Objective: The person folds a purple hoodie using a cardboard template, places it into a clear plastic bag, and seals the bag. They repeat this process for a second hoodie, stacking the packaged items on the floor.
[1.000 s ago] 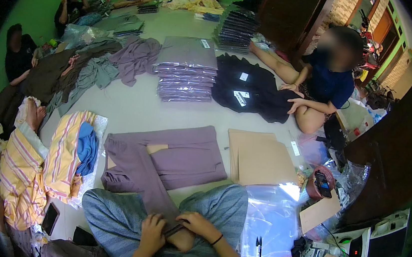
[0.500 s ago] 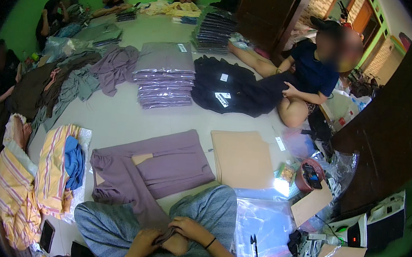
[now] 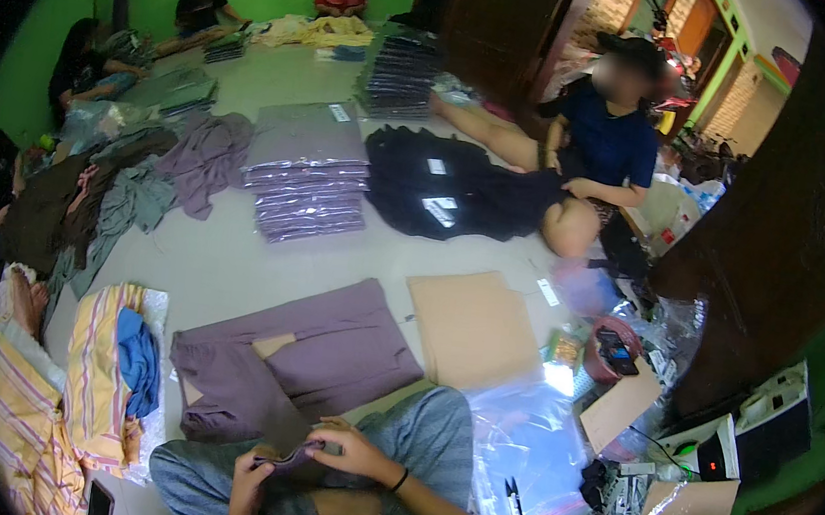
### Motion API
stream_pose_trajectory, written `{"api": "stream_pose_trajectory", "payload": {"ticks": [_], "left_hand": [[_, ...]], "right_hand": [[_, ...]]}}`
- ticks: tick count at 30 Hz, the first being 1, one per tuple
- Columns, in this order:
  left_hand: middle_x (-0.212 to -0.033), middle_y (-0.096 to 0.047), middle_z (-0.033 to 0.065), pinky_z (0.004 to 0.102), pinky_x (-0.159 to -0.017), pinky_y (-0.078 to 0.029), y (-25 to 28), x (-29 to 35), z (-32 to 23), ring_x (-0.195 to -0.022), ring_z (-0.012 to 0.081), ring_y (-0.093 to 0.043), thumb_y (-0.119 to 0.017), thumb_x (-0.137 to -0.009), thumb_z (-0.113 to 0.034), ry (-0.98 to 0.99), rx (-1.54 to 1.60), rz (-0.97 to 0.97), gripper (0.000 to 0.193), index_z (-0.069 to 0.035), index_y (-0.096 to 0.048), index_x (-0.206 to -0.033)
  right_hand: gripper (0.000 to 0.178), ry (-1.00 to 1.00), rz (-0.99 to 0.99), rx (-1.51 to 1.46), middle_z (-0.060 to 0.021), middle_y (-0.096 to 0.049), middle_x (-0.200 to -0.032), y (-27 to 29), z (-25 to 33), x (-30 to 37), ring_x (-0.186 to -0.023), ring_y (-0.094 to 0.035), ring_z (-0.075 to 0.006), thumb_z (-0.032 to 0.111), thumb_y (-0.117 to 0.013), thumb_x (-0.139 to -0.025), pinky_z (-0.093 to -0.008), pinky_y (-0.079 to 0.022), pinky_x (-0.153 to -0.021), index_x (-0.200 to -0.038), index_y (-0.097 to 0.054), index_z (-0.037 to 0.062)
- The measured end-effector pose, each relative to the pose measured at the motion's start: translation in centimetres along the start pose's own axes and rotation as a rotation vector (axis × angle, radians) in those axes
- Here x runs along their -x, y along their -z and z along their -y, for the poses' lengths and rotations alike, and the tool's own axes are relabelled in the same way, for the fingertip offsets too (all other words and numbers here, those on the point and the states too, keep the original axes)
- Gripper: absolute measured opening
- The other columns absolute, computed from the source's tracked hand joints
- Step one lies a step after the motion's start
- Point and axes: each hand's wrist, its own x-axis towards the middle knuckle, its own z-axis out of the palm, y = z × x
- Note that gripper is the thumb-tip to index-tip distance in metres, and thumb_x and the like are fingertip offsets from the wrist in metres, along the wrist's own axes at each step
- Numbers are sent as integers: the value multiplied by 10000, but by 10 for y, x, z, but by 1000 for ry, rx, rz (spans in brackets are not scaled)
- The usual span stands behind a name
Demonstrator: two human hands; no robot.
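A mauve garment (image 3: 354, 337) lies spread on the floor in front of my crossed legs, with a strip of tan cardboard (image 3: 274, 346) showing in its middle. One narrow part of it runs toward me, and its end is raised above my lap. My left hand (image 3: 252, 474) pinches that end at its left side. On the other side, my right hand (image 3: 350, 449) grips the same edge between thumb and fingers, so the cloth stretches between both hands. To the right of the garment lies a stack of tan cardboard sheets (image 3: 476, 327).
Clear plastic bags (image 3: 539, 442) with a black pen-like tool (image 3: 514, 501) lie at my right. Beyond stands a pile of bagged mauve garments (image 3: 308, 181). A co-worker (image 3: 606, 142) handles black cloth (image 3: 450, 186). Striped yellow cloth (image 3: 100, 355) lies left; a pink basket (image 3: 612, 351) right.
Both hands have lifted the garment's end off my lap, and they now sit farther apart along its edge. The whole view has shifted slightly. The co-worker at right has changed arm position.
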Motion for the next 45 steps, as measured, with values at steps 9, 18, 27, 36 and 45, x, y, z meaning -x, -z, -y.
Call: {"api": "stream_pose_trajectory", "payload": {"ticks": [9, 18, 27, 36, 45], "left_hand": [[-964, -571, 46, 255, -751, -422, 26, -47, -19, -834, 126, -538, -603, -753, -147, 94, -157, -203, 357, -2, -510, -1067], [-1041, -536, 85, 297, -810, -425, 96, -129, -26, -940, 171, -524, -556, -804, -202, 200, 346, -385, 363, -23, -455, -1103], [-836, -581, 94, 329, -652, -438, 171, -213, -24, -724, 212, -553, -601, -736, -142, 111, -595, -503, 201, -27, -543, -891], [-800, -570, 125, 377, -702, -374, 181, -253, 1, -754, 292, -515, -545, -763, -226, -203, -1618, -640, 216, -28, -524, -848], [-744, -533, 156, 402, -727, -356, 177, -237, -9, -798, 338, -469, -497, -795, -226, -305, -1348, -642, 328, 35, -418, -977]], "right_hand": [[249, -441, 30, -702, 9, -517, -837, -16, -13, -91, -774, -471, -68, 210, -571, -799, -218, -397, -686, -943, -525, 12], [272, -551, 127, -962, -27, -550, -925, -25, -60, -181, -841, -515, -109, 160, -583, -784, -226, -410, -748, -1003, -514, 15], [206, -368, -88, -304, -74, -580, -785, -69, -147, -279, -745, -551, -155, 95, -603, -728, -254, -426, -671, -888, -529, -13], [293, -458, -71, 204, -127, -565, -830, -72, -143, -296, -751, -545, -251, 108, -602, -707, -316, -425, -705, -961, -489, 17], [404, 238, 280, 326, -174, -541, -933, -66, -119, -298, -899, -509, -319, 238, -554, -759, -376, -398, -794, -1099, -447, 48]]}}
